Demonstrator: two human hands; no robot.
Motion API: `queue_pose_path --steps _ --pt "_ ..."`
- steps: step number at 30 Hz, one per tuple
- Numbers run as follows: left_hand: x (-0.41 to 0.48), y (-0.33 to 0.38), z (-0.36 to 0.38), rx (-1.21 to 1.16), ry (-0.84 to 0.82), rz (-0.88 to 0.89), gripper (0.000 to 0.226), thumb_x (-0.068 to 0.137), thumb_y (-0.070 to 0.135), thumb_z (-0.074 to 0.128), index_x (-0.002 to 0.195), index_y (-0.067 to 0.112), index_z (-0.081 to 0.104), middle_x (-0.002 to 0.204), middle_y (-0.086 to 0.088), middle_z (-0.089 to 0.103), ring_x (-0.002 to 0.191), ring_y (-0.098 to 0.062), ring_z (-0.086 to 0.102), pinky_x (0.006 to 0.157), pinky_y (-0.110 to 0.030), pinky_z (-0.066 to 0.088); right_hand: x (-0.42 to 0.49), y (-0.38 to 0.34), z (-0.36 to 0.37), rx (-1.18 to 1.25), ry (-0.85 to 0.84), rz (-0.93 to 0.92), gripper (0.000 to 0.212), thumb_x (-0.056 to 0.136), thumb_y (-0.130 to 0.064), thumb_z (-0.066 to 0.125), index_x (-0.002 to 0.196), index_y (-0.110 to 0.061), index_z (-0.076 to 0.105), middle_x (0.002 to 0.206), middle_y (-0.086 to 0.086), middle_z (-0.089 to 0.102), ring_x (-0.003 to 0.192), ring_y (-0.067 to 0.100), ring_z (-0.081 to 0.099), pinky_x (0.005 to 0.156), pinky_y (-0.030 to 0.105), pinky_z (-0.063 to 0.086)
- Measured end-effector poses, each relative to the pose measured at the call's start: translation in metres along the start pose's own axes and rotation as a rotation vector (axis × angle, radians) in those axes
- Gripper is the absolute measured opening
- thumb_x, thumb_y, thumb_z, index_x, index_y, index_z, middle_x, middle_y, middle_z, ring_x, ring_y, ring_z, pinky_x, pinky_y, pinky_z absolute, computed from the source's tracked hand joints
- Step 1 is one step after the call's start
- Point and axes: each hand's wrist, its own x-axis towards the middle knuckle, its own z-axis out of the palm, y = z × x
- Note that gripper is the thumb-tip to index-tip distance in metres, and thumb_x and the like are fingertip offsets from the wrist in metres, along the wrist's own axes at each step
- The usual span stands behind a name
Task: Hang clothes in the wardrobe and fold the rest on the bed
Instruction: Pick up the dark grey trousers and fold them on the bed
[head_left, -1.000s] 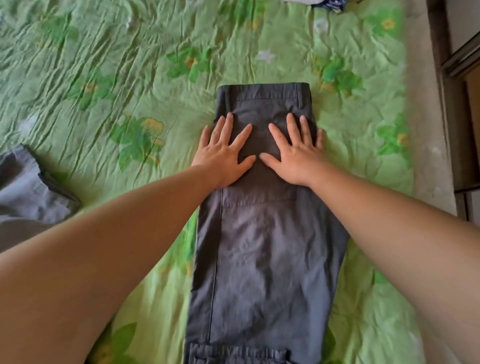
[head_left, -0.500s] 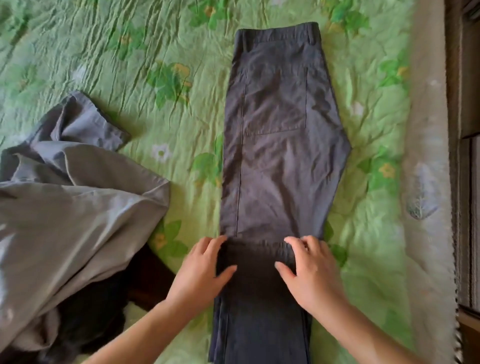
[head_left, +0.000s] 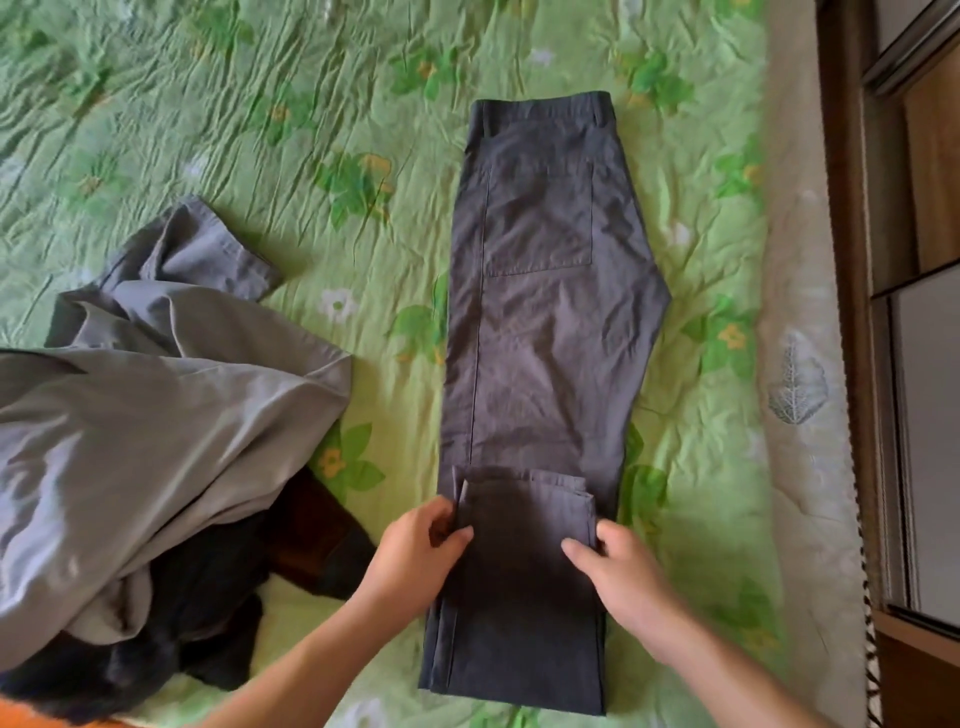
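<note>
On a green floral bedspread (head_left: 311, 130), our dark grey cotton trousers (head_left: 545, 338) lie with the long axis running straight away from us: waistband far, doubled-back hems nearest, between both hands. Our left hand (head_left: 415, 551) pinches the fold's left edge, and our right hand (head_left: 623, 577) clasps its right. Both look equally placed to carry the fold toward the waistband.

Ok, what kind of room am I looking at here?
Most likely a bedroom. There is a bed with a green flowered cover, dark trousers laid flat on it beside a heap of grey clothes, and what looks like a wooden wardrobe at the right edge.
</note>
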Motion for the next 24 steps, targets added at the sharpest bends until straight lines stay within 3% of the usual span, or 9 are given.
queue_pose_path --steps 3,5,7,10,12,14,19,22,24 --pt "0.029 0.048 -0.035 -0.235 0.012 0.05 0.034 0.09 0.013 0.073 0.07 0.013 0.045 0.06 0.005 0.047 0.059 -0.01 0.042 0.055 -0.029 0.035 0.014 -0.049 -0.036 0.151 0.112 -0.166 0.045 0.088 -0.041 0.072 0.093 0.003 0.065 0.093 0.024 0.069 0.09 0.038 0.066 0.082 0.049 0.049" --pt "0.068 0.095 -0.064 -0.324 0.091 0.123 0.028 0.092 0.013 0.071 0.075 0.012 0.048 0.063 0.002 0.049 0.062 -0.012 0.045 0.056 -0.028 0.037 0.039 -0.098 -0.072 0.253 0.221 -0.29 0.053 0.084 -0.047 0.072 0.099 0.003 0.066 0.099 0.03 0.066 0.088 0.033 0.066 0.078 0.053 0.049" --pt "0.118 0.136 -0.092 -0.523 0.14 0.127 0.016 0.093 0.016 0.07 0.085 0.018 0.056 0.071 -0.001 0.051 0.066 -0.015 0.047 0.058 -0.028 0.037 0.075 -0.145 -0.108 0.371 0.205 -0.306 0.044 0.077 -0.057 0.073 0.097 -0.017 0.069 0.093 0.018 0.069 0.086 0.026 0.064 0.06 0.036 0.047" --pt "0.169 0.149 -0.107 -0.78 -0.068 -0.042 0.011 0.094 0.024 0.069 0.099 0.02 0.06 0.08 0.001 0.056 0.07 -0.014 0.053 0.068 -0.03 0.044 0.116 -0.165 -0.131 0.431 -0.011 -0.109 0.044 0.079 -0.068 0.067 0.096 -0.027 0.062 0.11 -0.001 0.066 0.096 0.02 0.062 0.077 0.035 0.048" --pt "0.168 0.127 -0.095 -0.642 -0.186 -0.191 0.015 0.094 0.029 0.07 0.1 0.018 0.062 0.089 0.0 0.06 0.081 -0.015 0.056 0.079 -0.033 0.049 0.119 -0.135 -0.12 0.313 -0.145 0.079 0.042 0.086 -0.066 0.061 0.103 -0.027 0.062 0.111 0.002 0.064 0.101 0.023 0.061 0.089 0.042 0.049" --pt "0.148 0.096 -0.074 -0.564 -0.223 -0.286 0.016 0.093 0.024 0.071 0.102 0.013 0.063 0.091 -0.004 0.062 0.078 -0.015 0.058 0.076 -0.03 0.05 0.11 -0.104 -0.105 0.312 -0.21 0.199 0.039 0.091 -0.057 0.061 0.109 -0.023 0.064 0.111 0.007 0.068 0.102 0.024 0.063 0.092 0.043 0.048" --pt "0.078 0.035 -0.035 -0.445 -0.169 -0.315 0.015 0.091 0.007 0.071 0.106 0.008 0.069 0.103 -0.013 0.076 0.096 -0.027 0.072 0.088 -0.043 0.057 0.069 -0.045 -0.077 0.392 -0.265 0.184 0.017 0.093 -0.028 0.07 0.099 -0.014 0.064 0.094 0.005 0.076 0.088 0.02 0.069 0.081 0.037 0.05" --pt "0.055 0.02 -0.025 -0.412 -0.165 -0.283 0.019 0.088 0.001 0.072 0.106 0.006 0.07 0.099 -0.009 0.077 0.096 -0.028 0.073 0.084 -0.034 0.058 0.055 -0.015 -0.053 0.219 -0.208 0.098 0.022 0.076 -0.026 0.082 0.091 -0.017 0.068 0.098 -0.001 0.077 0.091 0.014 0.07 0.094 0.039 0.054" --pt "0.05 0.019 -0.025 -0.454 -0.118 -0.247 0.018 0.088 -0.007 0.069 0.098 0.007 0.07 0.089 -0.005 0.077 0.089 -0.026 0.071 0.079 -0.028 0.057 0.051 -0.012 -0.044 0.27 -0.121 0.028 0.017 0.083 -0.014 0.078 0.096 -0.015 0.067 0.106 0.002 0.075 0.096 0.014 0.069 0.098 0.036 0.051"
